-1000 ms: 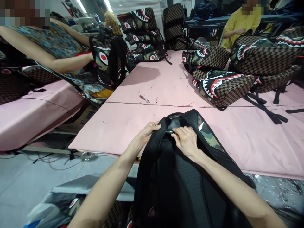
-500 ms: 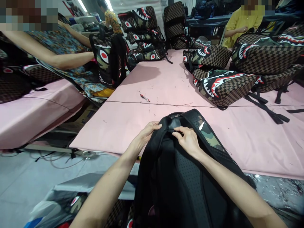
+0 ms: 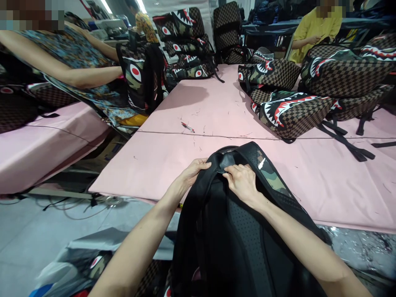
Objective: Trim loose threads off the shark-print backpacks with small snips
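A black backpack [image 3: 247, 231] with a padded mesh back and a camouflage side panel leans against the near edge of the pink table, its top toward the table. My left hand [image 3: 195, 170] is closed around the left side of its top edge, thumb over the fabric. Beside it, my right hand [image 3: 241, 180] pinches at the top seam near the base of the shoulder straps. Whatever small piece sits between those fingertips is too small to make out. The backpack's lower part runs out of the picture.
Several checkered shark-mouth backpacks [image 3: 293, 111] are piled at the right of the pink table [image 3: 148, 165]; more are stacked behind. A small pair of thread snips [image 3: 187, 127] lies amid loose threads. A co-worker at left handles another backpack [image 3: 140, 76]. A person in yellow [image 3: 318, 31] sits behind.
My right hand has shifted slightly left along the top seam, its fingers curling more. My left hand keeps its hold, and the backpack has barely moved.
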### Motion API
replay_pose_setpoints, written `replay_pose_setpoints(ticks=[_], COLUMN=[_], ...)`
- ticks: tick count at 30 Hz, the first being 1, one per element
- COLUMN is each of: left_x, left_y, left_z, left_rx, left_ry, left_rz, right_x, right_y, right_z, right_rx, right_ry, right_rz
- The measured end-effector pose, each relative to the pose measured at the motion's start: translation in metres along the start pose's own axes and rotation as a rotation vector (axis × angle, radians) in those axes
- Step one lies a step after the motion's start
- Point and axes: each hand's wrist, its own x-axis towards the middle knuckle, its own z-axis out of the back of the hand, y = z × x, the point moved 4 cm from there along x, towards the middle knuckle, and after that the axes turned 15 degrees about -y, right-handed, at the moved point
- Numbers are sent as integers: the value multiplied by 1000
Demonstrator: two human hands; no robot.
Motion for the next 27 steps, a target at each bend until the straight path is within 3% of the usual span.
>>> replay_pose_setpoints(ticks=[5,7,13,15,18,20,23,27], left_x=[-2,-1,0,1,2,3,3,1], left_y=[-1,-1,0,1,0,-4,-20,-49], left_z=[-2,-2,0,0,3,7,11,13], left_rx=[-21,-26,-19,-22,-23,0,140,554], left_ry=[0,3,25,22,8,-9,-52,-214], left_rz=[8,9,8,15,33,49,60,96], right_x=[-1,-2,-3,-2,-3,-2,-1,0], right_y=[-16,-18,-7,-9,-18,-21,-23,-30], right_z=[-3,-2,-2,-5,-8,-9,-7,-10], right_rx=[235,267,137,177,318,382,419,510], right_ry=[80,63,-32,-11,39,44,29,37], right_rz=[-295,-297,-75,-132,-351,-397,-392,-486])
